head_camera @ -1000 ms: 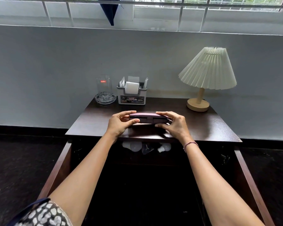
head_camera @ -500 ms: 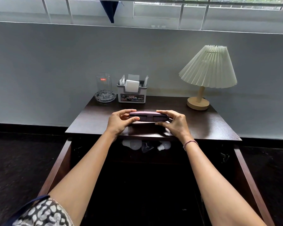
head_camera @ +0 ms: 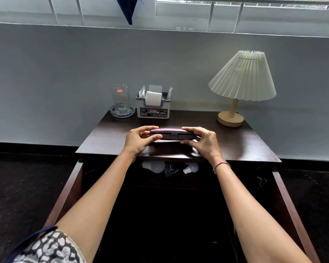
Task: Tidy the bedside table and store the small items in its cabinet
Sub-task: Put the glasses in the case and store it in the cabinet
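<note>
A flat purple case (head_camera: 171,134) is held closed just above the front middle of the dark wooden bedside table (head_camera: 245,145). My left hand (head_camera: 139,140) grips its left end, thumb in front and fingers over the top. My right hand (head_camera: 201,142) grips its right end the same way. Below the tabletop the cabinet (head_camera: 179,186) stands with both doors swung out. On its upper shelf lie two white light bulbs (head_camera: 154,166) and a small clear piece (head_camera: 171,168).
At the back left stand a clear drinking glass (head_camera: 120,96) in a glass ashtray (head_camera: 122,112) and a grey organiser box (head_camera: 153,109) with white items. A pleated cream lamp (head_camera: 242,76) stands back right. The cabinet doors (head_camera: 68,194) flank my arms.
The case and both hands have stayed almost in place. The view has shifted slightly.
</note>
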`<state>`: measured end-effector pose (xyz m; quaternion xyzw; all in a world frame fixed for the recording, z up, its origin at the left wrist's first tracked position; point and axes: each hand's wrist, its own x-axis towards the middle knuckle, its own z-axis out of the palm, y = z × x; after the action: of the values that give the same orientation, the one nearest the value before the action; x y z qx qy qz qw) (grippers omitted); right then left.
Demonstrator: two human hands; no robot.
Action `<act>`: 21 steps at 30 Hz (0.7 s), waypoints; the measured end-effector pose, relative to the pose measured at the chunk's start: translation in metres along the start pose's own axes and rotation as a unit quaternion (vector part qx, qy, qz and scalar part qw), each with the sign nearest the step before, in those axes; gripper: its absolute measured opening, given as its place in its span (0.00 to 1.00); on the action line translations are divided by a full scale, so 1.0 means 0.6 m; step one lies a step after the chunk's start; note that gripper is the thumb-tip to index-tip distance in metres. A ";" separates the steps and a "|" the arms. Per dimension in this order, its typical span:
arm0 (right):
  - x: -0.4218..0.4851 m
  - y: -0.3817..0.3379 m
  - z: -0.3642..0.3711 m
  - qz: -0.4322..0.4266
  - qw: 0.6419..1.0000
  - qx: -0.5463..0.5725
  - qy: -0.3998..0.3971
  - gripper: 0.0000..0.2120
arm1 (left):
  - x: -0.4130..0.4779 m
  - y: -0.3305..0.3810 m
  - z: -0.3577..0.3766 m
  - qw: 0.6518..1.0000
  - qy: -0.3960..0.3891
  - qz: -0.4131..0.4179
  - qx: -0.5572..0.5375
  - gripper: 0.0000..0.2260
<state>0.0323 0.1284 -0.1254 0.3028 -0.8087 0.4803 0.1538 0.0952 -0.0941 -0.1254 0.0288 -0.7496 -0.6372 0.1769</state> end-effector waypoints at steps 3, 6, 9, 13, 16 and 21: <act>0.000 -0.001 0.000 0.000 1.000 -0.001 0.002 0.22 | -0.001 0.002 0.000 1.000 0.000 -0.002 -0.001 0.12; 0.000 -0.002 -0.001 0.000 1.000 -0.003 0.002 0.22 | -0.002 0.002 -0.001 1.000 0.002 -0.002 -0.004 0.12; -0.001 -0.002 -0.001 -0.003 1.000 -0.004 0.003 0.22 | -0.003 0.002 -0.001 1.000 0.003 -0.002 -0.004 0.12; 0.000 -0.003 -0.001 -0.012 1.000 -0.015 0.004 0.21 | -0.003 0.003 -0.003 1.000 0.000 -0.001 -0.005 0.12; 0.000 -0.004 0.000 -0.013 1.000 -0.020 0.003 0.21 | -0.003 0.003 -0.002 1.000 0.007 -0.001 -0.003 0.12; -0.001 -0.005 0.004 -0.013 1.000 -0.021 0.010 0.21 | -0.003 0.003 -0.002 1.000 0.014 -0.004 -0.003 0.11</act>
<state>0.0350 0.1257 -0.1248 0.3051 -0.8130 0.4642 0.1748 0.0978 -0.0942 -0.1240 0.0404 -0.7451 -0.6395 0.1850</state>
